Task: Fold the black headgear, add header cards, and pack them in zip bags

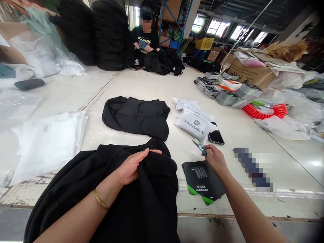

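My left hand (133, 165) is closed on a piece of black fabric (157, 199), its thumb on top and part of the fingers tucked into the folds. The fabric drapes over the table's front edge toward me. In my right hand (215, 158) is a pair of thread snips (199, 147) with blue handles, blades pointing to the upper left. Below that hand lie dark printed cards (202, 182) reading "ACTOR'S HEADGEAR". Another black fabric piece (136, 116) lies folded flat beyond my left hand. White packets (193, 125) marked "ROCKBROS" rest beside a phone (216, 133).
Clear plastic bags (48, 138) lie on the left of the table. Bundled card stacks (226, 96) and a red coiled hose (268, 110) sit at the right. Across the table, a person (146, 40) handles black fabric near tall black stacks (110, 33).
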### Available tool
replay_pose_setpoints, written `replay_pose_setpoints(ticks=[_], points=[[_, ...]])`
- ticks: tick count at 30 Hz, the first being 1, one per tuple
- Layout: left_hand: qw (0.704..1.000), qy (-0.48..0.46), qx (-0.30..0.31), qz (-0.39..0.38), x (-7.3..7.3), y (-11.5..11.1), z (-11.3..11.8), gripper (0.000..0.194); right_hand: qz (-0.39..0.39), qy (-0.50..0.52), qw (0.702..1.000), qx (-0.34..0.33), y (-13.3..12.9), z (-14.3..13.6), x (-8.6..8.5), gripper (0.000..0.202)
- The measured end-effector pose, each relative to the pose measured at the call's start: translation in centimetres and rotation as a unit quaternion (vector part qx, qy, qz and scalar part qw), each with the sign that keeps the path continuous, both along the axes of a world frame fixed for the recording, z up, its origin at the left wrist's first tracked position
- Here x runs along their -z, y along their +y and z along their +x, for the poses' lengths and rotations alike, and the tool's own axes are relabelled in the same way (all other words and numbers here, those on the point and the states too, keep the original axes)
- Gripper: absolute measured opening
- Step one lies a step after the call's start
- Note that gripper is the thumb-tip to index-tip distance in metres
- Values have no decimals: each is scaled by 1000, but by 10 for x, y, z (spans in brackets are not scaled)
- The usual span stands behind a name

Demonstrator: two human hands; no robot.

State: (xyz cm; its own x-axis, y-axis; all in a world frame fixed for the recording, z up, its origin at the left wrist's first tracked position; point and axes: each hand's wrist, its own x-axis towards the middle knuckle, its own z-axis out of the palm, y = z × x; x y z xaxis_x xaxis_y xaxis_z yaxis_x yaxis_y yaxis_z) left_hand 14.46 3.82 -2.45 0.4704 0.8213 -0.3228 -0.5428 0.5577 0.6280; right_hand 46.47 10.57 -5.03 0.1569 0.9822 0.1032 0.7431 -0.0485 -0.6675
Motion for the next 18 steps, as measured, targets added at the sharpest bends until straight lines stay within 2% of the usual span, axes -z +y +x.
replay_pose_setpoints(ticks=[3,5,8,12,15,18], points=[[1000,-10,5,-8,0,1,-1,39,-37,80,995,-53,-32,-31,-21,35],[1000,-15,10,-12,1,1,-1,41,-53,121,983,-130,-54,-54,-37,34],[1000,-17,16,-4,2,1,-1,42,20,38,972,-231,-76,-82,-51,25],[999,-30,22,11,5,1,0,44,139,-140,931,-308,-77,-96,-44,28],[999,-37,27,13,6,2,0,44,169,-231,898,-333,-68,-96,-34,28],[999,-42,32,15,8,3,0,45,186,-281,877,-343,-63,-95,-33,26]])
